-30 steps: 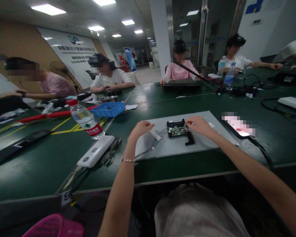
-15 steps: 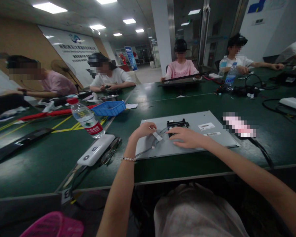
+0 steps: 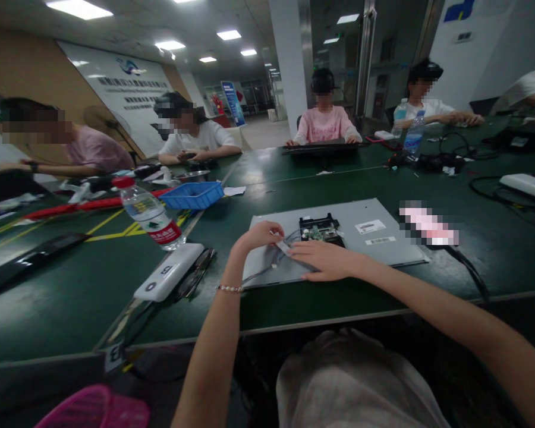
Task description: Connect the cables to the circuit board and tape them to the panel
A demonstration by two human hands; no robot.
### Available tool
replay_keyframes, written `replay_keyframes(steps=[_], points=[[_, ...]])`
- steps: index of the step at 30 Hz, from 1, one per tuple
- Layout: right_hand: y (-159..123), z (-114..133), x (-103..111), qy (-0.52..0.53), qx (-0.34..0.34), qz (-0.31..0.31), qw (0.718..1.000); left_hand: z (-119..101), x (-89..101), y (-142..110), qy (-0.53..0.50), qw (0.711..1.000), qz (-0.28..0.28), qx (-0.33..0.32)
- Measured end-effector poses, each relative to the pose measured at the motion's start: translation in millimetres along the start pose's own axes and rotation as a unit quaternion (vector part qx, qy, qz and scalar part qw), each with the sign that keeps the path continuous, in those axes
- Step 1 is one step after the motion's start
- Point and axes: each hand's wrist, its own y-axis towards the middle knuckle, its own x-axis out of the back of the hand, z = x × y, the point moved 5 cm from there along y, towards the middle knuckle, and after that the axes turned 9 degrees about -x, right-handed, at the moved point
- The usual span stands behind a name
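A grey flat display panel (image 3: 361, 208) lies on the green table, its back face up. A circuit board (image 3: 317, 233) with black plastic mounts sits on it, and grey cables (image 3: 264, 272) run to the left from there. My left hand (image 3: 264, 234) is closed in a pinch on the upper end of a white strip, maybe tape (image 3: 283, 246), over the cables. My right hand (image 3: 325, 259) lies low over the panel, fingers stretched to the left. Its fingertips are at the strip's lower end; whether they press on it I cannot tell.
To the left stand a water bottle (image 3: 150, 219), a white power bank (image 3: 169, 272), glasses (image 3: 196, 274) and a blue tray (image 3: 194, 196). A pink phone-like object (image 3: 428, 224) with a black cable lies to the right. Several people sit around the table. A pink basket (image 3: 93, 410) is below.
My right hand has moved left and nearer to me, from beside the circuit board to the white strip, uncovering more of the board. My left hand keeps its pinch.
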Motion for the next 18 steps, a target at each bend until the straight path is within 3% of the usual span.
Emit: replay_keyframes(steps=[3, 8, 10, 14, 18], points=[[0.3, 1.2, 0.6, -0.007, -0.002, -0.003, 1.000, -1.5, 3.0, 0.5, 0.017, 1.000, -0.011, -0.013], [1.0, 2.8, 4.5, -0.034, 0.010, -0.008, 0.999, -15.4, 23.3, -3.7, 0.048, 0.987, -0.144, -0.054], [1.3, 3.1, 6.4, -0.040, 0.012, -0.010, 0.999, -26.0, 27.0, -5.1, 0.047, 0.982, -0.161, -0.083], [1.4, 3.4, 7.7, -0.042, 0.013, -0.008, 0.999, -34.8, 13.5, -2.0, 0.018, 0.994, -0.056, -0.097], [1.4, 3.3, 6.7, -0.043, 0.015, -0.005, 0.999, -19.5, -5.2, 0.6, 0.020, 0.998, 0.036, -0.046]])
